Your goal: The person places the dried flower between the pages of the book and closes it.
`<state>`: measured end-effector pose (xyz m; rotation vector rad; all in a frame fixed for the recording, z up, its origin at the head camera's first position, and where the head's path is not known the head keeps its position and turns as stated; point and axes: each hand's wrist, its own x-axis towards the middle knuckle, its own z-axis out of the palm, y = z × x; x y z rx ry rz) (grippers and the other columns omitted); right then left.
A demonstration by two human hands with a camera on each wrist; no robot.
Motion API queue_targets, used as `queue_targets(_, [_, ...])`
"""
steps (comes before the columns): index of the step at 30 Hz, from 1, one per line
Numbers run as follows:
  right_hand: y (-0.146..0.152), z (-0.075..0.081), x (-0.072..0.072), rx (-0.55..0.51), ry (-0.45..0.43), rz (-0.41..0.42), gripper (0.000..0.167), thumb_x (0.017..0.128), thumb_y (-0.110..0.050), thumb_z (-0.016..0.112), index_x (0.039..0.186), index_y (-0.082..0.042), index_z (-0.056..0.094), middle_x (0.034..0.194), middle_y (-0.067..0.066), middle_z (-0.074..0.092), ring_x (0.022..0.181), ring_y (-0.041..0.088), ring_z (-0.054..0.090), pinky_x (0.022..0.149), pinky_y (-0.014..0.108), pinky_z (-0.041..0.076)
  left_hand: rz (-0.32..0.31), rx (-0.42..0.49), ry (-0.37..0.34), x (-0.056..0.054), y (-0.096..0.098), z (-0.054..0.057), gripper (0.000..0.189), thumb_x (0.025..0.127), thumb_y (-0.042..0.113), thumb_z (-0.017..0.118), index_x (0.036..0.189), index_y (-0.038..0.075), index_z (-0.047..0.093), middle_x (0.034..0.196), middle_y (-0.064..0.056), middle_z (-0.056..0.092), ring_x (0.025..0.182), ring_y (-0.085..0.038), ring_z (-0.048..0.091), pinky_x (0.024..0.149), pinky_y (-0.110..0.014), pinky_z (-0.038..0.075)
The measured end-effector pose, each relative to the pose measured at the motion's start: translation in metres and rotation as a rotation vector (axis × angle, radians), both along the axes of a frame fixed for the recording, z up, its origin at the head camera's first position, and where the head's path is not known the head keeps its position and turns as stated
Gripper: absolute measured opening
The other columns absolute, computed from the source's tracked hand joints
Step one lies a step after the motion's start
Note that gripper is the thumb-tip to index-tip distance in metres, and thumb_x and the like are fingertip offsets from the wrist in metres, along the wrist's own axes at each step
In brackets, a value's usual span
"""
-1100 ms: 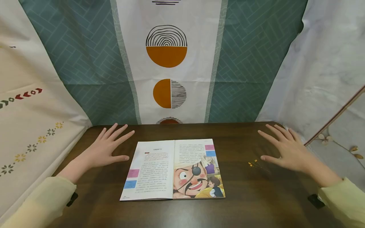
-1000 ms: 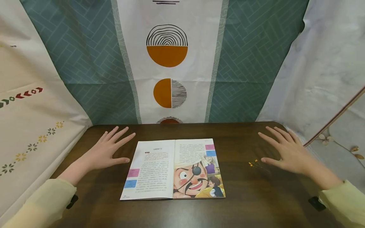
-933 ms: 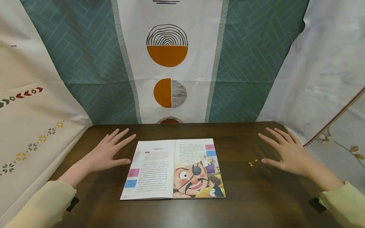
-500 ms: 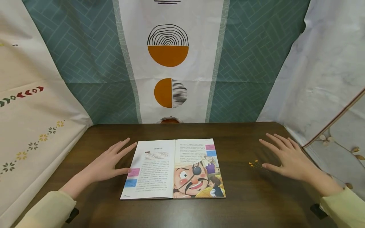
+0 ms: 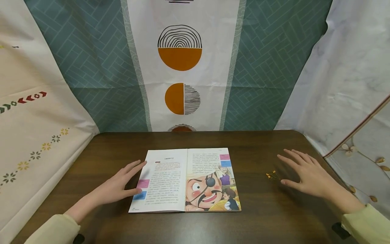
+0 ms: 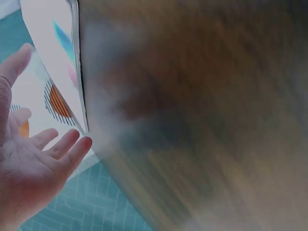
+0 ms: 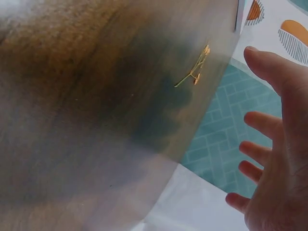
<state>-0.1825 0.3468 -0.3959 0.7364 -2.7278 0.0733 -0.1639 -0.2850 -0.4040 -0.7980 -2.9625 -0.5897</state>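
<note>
The left hand [image 5: 117, 186] is sinking by the open book [image 5: 166, 184]; the right hand [image 5: 310, 176] is dipping near a sprig [image 5: 273, 175]. Both are hanging well apart, fingers spread, holding nothing, so the book, lying on the table [image 5: 259, 220], is seemingly going unhandled.

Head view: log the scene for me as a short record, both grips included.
illustrated book: lying open, eye-patched cartoon character on the right page
yellow-flowered sprig: on the table, right of the book
left grip: fingers apart, holding nothing; overlaps the book's left edge, contact unclear
right grip: fingers apart, holding nothing, close to the sprig
table: dark wood
backdrop: patterned cloth behind the table
</note>
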Motion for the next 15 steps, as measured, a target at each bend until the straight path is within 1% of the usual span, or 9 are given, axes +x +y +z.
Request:
queue_targets(2, [-0.0003,-0.001,0.0007,0.002,-0.005,-0.002,0.087,0.077,-0.053,0.078,0.151,-0.026,0.04,0.153,0.013,0.039,0.134,0.041,0.037,0.098,0.064,0.033,-0.004,0.024,-0.014,0.002,0.0019,-0.0017,0.086,0.086,0.038,0.075,0.156,0.02,0.029,0.156,-0.019,0.032,0.14,-0.046,0.036,0.103,-0.064,0.041])
queue_targets(4, [0.0001,-0.0024,0.001,0.005,-0.007,-0.004,0.087,0.076,-0.053,0.078,0.15,-0.026,0.041,0.152,0.014,0.04,0.134,0.042,0.038,0.098,0.064,0.033,-0.005,0.03,-0.025,0.0037,0.0033,-0.0027,0.086,0.085,0.037,0.076,0.156,0.018,0.03,0.155,-0.021,0.034,0.139,-0.046,0.037,0.103,-0.064,0.042])
queue_targets(7, [0.0002,-0.0045,0.0011,0.009,-0.007,-0.006,0.085,0.076,-0.054,0.078,0.148,-0.025,0.044,0.15,0.015,0.042,0.132,0.042,0.039,0.096,0.065,0.035,0.001,0.038,-0.056,0.0057,0.0038,-0.0026,0.087,0.085,0.038,0.076,0.155,0.013,0.031,0.154,-0.024,0.035,0.138,-0.048,0.039,0.103,-0.064,0.042])
queue_targets(9, [0.0001,-0.0059,0.001,0.012,-0.01,-0.006,0.084,0.076,-0.054,0.078,0.147,-0.024,0.045,0.149,0.016,0.043,0.131,0.043,0.04,0.095,0.066,0.036,0.017,0.042,-0.089,0.0071,0.0032,-0.0024,0.089,0.085,0.04,0.076,0.155,0.011,0.03,0.155,-0.025,0.035,0.139,-0.048,0.04,0.104,-0.064,0.041])
queue_targets(12, [0.0002,-0.0075,0.0014,0.019,-0.017,-0.007,0.083,0.076,-0.054,0.078,0.146,-0.022,0.046,0.148,0.017,0.043,0.13,0.044,0.041,0.095,0.067,0.038,0.038,0.044,-0.142,0.0084,0.0024,-0.0022,0.092,0.084,0.041,0.076,0.155,0.008,0.028,0.155,-0.023,0.037,0.135,-0.043,0.047,0.103,-0.061,0.044])
queue_targets(15, [0.0003,-0.0091,0.0025,0.027,-0.019,-0.01,0.082,0.077,-0.054,0.078,0.146,-0.021,0.047,0.148,0.017,0.044,0.129,0.043,0.042,0.093,0.067,0.04,0.048,0.053,-0.189,0.0086,0.0022,-0.0033,0.094,0.083,0.039,0.077,0.155,0.006,0.028,0.152,-0.021,0.041,0.128,-0.036,0.054,0.098,-0.052,0.05])
